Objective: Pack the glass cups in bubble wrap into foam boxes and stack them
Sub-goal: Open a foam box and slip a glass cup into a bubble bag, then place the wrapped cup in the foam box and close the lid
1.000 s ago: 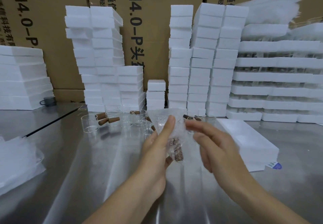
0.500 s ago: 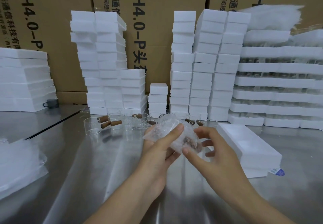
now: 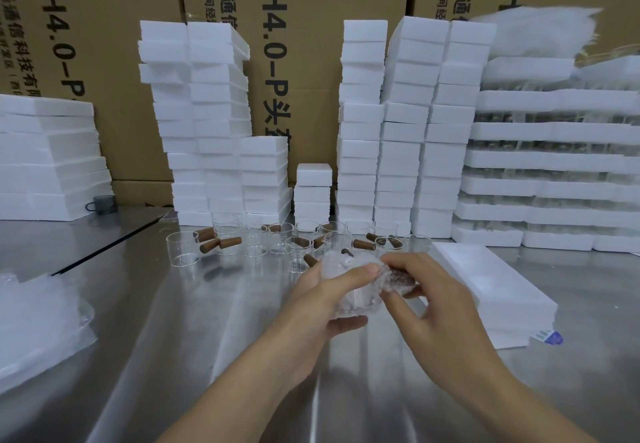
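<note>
A person's left hand (image 3: pixel 318 304) cradles a glass cup (image 3: pixel 360 300) half-swaddled in bubble wrap (image 3: pixel 341 262) just above the steel worktop (image 3: pixel 214 321), thumb curled over the top. The right hand (image 3: pixel 440 314) pinches the wrap's loose end on the other side. The bundle looks light but fragile and the film slippery, so a hold round the cup's body seems safest. A foam box (image 3: pixel 485 283) lies just beside the hands, and unwrapped cups (image 3: pixel 183 248) stand behind. The wrap blurs the cup's outline, so whether it is fully covered cannot be told. The left fingers are mostly hidden behind it.
</note>
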`<state>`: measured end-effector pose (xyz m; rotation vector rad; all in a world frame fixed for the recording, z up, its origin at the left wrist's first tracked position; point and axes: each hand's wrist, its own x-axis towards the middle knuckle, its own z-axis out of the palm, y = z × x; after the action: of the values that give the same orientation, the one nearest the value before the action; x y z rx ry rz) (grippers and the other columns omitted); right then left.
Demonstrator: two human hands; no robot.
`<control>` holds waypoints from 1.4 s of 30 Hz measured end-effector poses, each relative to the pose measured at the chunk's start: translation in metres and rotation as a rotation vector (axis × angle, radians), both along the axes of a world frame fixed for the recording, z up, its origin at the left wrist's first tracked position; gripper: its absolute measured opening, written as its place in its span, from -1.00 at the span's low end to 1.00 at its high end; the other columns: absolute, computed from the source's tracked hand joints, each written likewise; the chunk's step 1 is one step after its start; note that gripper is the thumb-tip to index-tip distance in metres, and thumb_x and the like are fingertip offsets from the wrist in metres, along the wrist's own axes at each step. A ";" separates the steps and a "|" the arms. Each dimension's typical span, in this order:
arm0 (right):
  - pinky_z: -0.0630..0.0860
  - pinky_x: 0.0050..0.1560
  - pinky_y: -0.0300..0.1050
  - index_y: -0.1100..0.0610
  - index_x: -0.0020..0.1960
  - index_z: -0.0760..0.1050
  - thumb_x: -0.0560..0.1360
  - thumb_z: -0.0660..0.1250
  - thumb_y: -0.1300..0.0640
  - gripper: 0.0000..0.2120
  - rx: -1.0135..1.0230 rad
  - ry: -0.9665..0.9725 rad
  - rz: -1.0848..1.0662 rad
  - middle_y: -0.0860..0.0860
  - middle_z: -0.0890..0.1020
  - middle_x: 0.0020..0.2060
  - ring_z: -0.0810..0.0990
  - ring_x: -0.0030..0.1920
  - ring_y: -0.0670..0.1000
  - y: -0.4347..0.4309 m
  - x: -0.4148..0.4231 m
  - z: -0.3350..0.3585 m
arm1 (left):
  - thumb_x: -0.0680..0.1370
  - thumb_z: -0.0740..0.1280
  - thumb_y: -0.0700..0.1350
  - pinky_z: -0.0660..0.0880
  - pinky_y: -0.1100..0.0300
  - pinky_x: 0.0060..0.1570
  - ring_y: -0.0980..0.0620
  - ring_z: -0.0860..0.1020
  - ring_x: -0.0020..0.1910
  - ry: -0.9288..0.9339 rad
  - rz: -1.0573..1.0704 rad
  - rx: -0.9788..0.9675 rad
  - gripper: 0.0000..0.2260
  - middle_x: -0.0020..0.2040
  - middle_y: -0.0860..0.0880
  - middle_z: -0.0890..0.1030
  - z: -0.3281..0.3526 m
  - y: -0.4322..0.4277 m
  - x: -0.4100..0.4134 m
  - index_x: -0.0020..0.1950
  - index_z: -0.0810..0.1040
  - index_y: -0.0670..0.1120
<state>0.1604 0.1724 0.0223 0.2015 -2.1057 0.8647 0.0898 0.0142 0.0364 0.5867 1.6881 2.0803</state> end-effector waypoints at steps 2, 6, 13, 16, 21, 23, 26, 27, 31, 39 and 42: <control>0.50 0.04 -0.35 -0.22 0.15 0.54 0.53 0.44 0.28 -0.58 -0.004 0.004 0.023 -0.25 0.63 0.07 0.62 0.12 -0.12 0.003 -0.001 0.001 | 0.30 0.64 0.21 0.64 0.02 0.09 0.00 0.74 0.11 0.002 -0.035 0.003 -0.41 0.19 -0.04 0.76 0.000 -0.002 -0.001 0.28 0.70 0.07; 0.54 0.00 -0.23 -0.16 0.15 0.59 0.54 0.44 0.26 -0.65 -0.029 -0.020 0.056 -0.19 0.66 0.05 0.63 0.12 -0.06 0.006 -0.001 0.003 | 0.30 0.67 0.23 0.67 -0.09 0.10 -0.06 0.74 0.14 -0.056 -0.117 0.057 -0.36 0.23 -0.09 0.74 -0.002 -0.004 -0.003 0.34 0.66 0.10; 0.38 0.21 -0.28 -0.15 0.38 0.49 0.52 0.33 0.02 -0.57 0.385 -0.106 -0.101 -0.30 0.57 0.19 0.51 0.23 -0.19 0.015 0.004 0.011 | 0.31 0.66 0.03 0.57 0.18 -0.18 0.02 0.71 -0.09 -0.057 0.186 0.030 -0.50 0.07 -0.11 0.79 -0.006 0.007 -0.003 0.22 0.73 -0.06; 0.39 0.23 -0.10 -0.05 0.47 0.43 0.52 0.36 0.03 -0.49 0.456 -0.135 -0.369 -0.13 0.56 0.28 0.47 0.31 -0.01 0.027 0.004 0.016 | 0.38 0.67 -0.06 0.53 0.18 -0.23 -0.04 0.68 -0.16 -0.189 0.297 0.152 -0.57 0.03 -0.20 0.77 -0.002 0.002 -0.010 0.21 0.72 -0.08; 0.30 0.35 0.02 -0.08 0.55 0.23 0.58 0.20 -0.18 -0.43 0.515 -0.561 -0.813 -0.10 0.46 0.40 0.41 0.40 0.05 0.058 0.006 0.021 | 0.35 0.63 0.07 0.51 0.15 -0.13 -0.01 0.64 -0.22 -0.447 0.291 0.474 -0.56 0.00 -0.13 0.76 0.002 -0.012 -0.018 0.18 0.71 -0.01; 0.28 0.35 0.02 -0.08 0.53 0.22 0.59 0.15 -0.16 -0.47 0.491 -0.658 -0.862 -0.11 0.52 0.30 0.49 0.33 0.03 0.065 0.007 0.019 | 0.37 0.61 0.11 0.41 0.17 -0.19 0.03 0.56 -0.28 -0.466 0.341 0.486 -0.63 -0.13 -0.05 0.76 0.002 -0.015 -0.021 0.11 0.70 0.03; 0.30 0.26 0.01 -0.06 0.49 0.28 0.58 0.15 0.01 -0.53 0.476 -0.622 -0.877 -0.11 0.59 0.13 0.56 0.20 0.02 0.068 0.005 0.021 | 0.43 0.59 0.13 0.28 0.20 -0.28 0.07 0.43 -0.30 -0.457 0.398 0.467 -0.72 -0.27 0.01 0.72 0.003 -0.017 -0.026 0.08 0.69 0.09; 0.31 0.25 0.01 -0.07 0.49 0.30 0.58 0.16 0.04 -0.53 0.477 -0.582 -0.870 -0.12 0.60 0.13 0.57 0.19 0.02 0.067 0.005 0.022 | 0.43 0.59 0.14 0.26 0.20 -0.30 0.07 0.42 -0.31 -0.446 0.396 0.465 -0.72 -0.23 0.01 0.72 0.004 -0.018 -0.026 0.08 0.69 0.10; 0.31 0.27 0.00 -0.08 0.48 0.41 0.58 0.28 0.04 -0.54 0.436 -0.325 -0.565 -0.12 0.61 0.21 0.56 0.24 -0.01 0.047 0.005 0.023 | 0.37 0.61 0.23 0.34 0.19 -0.21 0.07 0.45 -0.23 -0.298 0.391 0.406 -0.70 -0.10 0.05 0.75 0.006 -0.017 -0.028 -0.01 0.76 0.11; 0.11 0.20 -0.42 -0.20 0.49 0.37 0.60 0.21 -0.04 -0.55 0.612 -0.442 -0.013 -0.26 0.51 0.33 0.24 0.31 -0.19 -0.002 0.006 -0.009 | 0.30 0.60 0.29 0.51 0.49 -0.27 0.33 0.68 -0.12 0.257 0.513 0.151 -0.52 -0.07 0.25 0.75 0.005 -0.016 -0.029 0.11 0.69 0.09; 0.08 0.19 -0.55 -0.19 0.44 0.41 0.60 0.22 -0.05 -0.59 0.603 -0.443 0.006 -0.28 0.51 0.30 0.22 0.31 -0.21 0.001 0.004 -0.012 | 0.35 0.64 0.21 0.50 0.50 -0.21 0.36 0.66 -0.07 0.362 0.472 0.012 -0.61 -0.05 0.30 0.73 -0.008 -0.014 -0.035 0.11 0.69 0.13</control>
<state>0.1644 0.1734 0.0104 0.3530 -2.7440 0.2603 0.0544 0.0006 0.0283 0.6485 2.1928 2.4153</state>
